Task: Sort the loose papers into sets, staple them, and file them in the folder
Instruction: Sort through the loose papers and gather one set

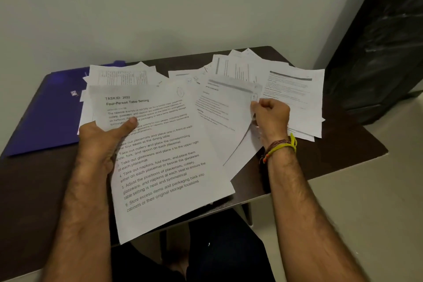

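Sorting printed task sheets over a dark table (pixel 332 155)

The left hand (pixel 100 142) grips a sheet (pixel 164 167) headed "TASK ID: 2692, Four-Person Table Setting", thumb pressed on its text. Right of that sheet, the right hand (pixel 271 117) pinches a blurred page (pixel 224 117). Loose papers (pixel 295 98) lie beyond; a purple folder (pixel 45 117) lies to its left.

1. A folder (pixel 43 117) is seen lying at the left end of the tabletop (pixel 325 158), against the wall.
2. Loose papers (pixel 295 96) are spread across the tabletop's rear and right, some overlapping the folder's right edge.
3. A printed sheet (pixel 169 167) is held above the front edge by the left hand (pixel 103 142).
4. A second sheet (pixel 226 117), just to its right, is pinched at its right edge by the right hand (pixel 272 114).
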